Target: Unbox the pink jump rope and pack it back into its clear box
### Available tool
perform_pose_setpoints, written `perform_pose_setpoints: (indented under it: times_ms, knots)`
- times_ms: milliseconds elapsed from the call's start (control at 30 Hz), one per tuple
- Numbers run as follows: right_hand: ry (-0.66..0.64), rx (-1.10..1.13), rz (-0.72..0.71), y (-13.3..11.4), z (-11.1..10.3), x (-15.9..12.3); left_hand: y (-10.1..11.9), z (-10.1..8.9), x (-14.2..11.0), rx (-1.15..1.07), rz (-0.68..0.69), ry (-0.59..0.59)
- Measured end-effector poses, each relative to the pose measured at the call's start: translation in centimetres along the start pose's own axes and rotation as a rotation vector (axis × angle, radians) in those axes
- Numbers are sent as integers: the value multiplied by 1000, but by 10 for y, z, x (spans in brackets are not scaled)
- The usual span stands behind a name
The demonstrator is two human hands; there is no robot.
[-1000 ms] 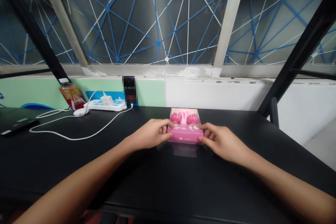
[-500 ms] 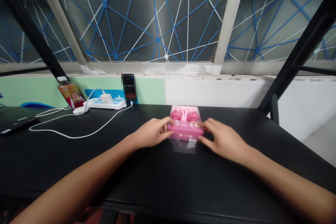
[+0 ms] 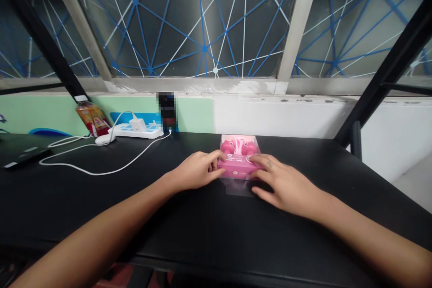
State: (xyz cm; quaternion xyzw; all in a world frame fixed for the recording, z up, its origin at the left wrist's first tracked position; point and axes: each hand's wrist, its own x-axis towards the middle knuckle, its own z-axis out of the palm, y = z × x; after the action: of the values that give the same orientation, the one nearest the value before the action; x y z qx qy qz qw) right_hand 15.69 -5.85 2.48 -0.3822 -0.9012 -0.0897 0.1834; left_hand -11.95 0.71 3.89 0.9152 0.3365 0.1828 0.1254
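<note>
A pink box [image 3: 236, 170] lies on the black table, its clear upper part showing two rounded pink items and a pale pink cord [image 3: 239, 145]. From its near end a clear plastic flap [image 3: 238, 187] sticks out over the tabletop. My left hand [image 3: 197, 170] grips the box's left near corner, fingertips on top and thumb at the front. Over the right near corner, my right hand [image 3: 286, 182] has its fingers spread, some touching the box top. Its thumb is apart, beside the flap.
At the back left stand a drink bottle [image 3: 92, 116] and a white power strip [image 3: 148, 132] with a charger [image 3: 137, 124]. A white cable [image 3: 101, 173] loops across the table [image 3: 216, 234]. A dark flat object [image 3: 27, 158] lies far left; black frame posts [image 3: 374, 65] rise at both sides.
My right hand has shifted left and its fingers now reach further over the box's near corner. The thumb has moved off the box's front toward the flap. My left hand keeps its hold.
</note>
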Motion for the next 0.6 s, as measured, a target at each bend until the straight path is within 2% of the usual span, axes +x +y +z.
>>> perform_pose_setpoints:
  times_ms: [200, 300, 467, 600]
  knots:
    - [-16, -11, -15, -1, 0, -1, -1, 1, 0, 9, 2, 7]
    - [40, 29, -2, 0, 0, 0, 1, -1, 0, 6, 11, 5]
    - [150, 231, 83, 3, 0, 3, 9, -4, -2, 27, 41, 12]
    - [187, 283, 61, 5, 2, 4, 11, -1, -3, 103, 47, 53]
